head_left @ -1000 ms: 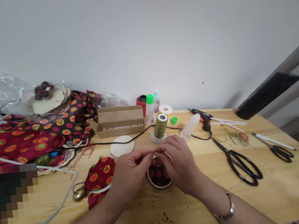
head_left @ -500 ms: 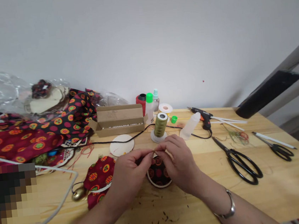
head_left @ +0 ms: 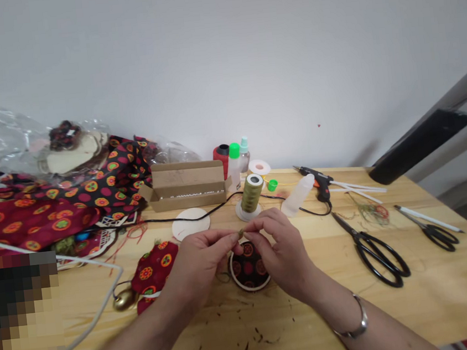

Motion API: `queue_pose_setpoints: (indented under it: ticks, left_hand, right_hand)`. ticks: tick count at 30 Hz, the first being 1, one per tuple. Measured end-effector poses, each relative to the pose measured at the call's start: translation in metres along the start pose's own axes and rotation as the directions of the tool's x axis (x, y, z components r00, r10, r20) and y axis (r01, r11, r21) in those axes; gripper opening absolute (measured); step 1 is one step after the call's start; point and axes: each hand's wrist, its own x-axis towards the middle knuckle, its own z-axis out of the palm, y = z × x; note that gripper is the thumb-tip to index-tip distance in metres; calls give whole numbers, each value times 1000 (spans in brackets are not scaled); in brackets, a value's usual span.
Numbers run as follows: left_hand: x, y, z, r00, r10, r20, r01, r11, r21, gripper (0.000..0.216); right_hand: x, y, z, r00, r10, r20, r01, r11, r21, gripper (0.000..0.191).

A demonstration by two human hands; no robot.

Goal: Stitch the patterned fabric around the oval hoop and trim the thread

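Note:
My left hand (head_left: 196, 262) and my right hand (head_left: 282, 254) meet fingertip to fingertip, both closed in a pinch. Between them is a small olive-green bit (head_left: 241, 233) that looks like thread; its exact form is too small to tell. Just below the fingers lies a round piece of dark patterned fabric (head_left: 249, 268) with a white rim, partly covered by my right hand. A spool of olive thread (head_left: 251, 194) stands upright behind my hands. Left of my left hand lies maroon patterned fabric (head_left: 151, 270) with a white edge, partly hidden by that arm.
Large black-handled scissors (head_left: 371, 252), smaller scissors (head_left: 435, 234) and a glue gun (head_left: 317, 180) lie at right. A translucent bottle (head_left: 298, 197) tilts behind my right hand. An open cardboard box (head_left: 190, 200), a white disc (head_left: 191, 230), a brass bell (head_left: 125, 299) and piled fabric (head_left: 33, 215) are left.
My hands stay pinched together, with the olive-green bit showing more clearly between the fingertips. More of the round dark fabric is uncovered. The view has shifted slightly.

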Motion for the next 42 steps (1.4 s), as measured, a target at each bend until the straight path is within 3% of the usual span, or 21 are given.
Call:
queue_pose_setpoints:
  ticks: [20, 26, 33, 39, 42]
  left_hand:
    - [-5, 6, 1, 994, 103, -44, -88, 963, 255, 15]
    - [-6, 9, 2, 996, 72, -52, -58, 969, 239, 16]
    - [-7, 8, 1, 998, 61, -35, -53, 980, 190, 15]
    - [-3, 3, 0, 1000, 12, 6, -12, 1000, 28, 23]
    - [0, -1, -2, 1000, 5, 7, -5, 997, -76, 22]
  right_hand:
    - [0, 0, -1, 999, -23, 25, 24, 999, -27, 12]
    - [-1, 0, 0, 998, 67, 15, -67, 997, 33, 9]
    - [0, -2, 0, 997, 75, 10, -75, 996, 54, 10]
    - [0, -1, -3, 995, 49, -85, -42, 996, 79, 8]
    - [-2, -3, -4, 998, -6, -60, 10, 999, 53, 12]
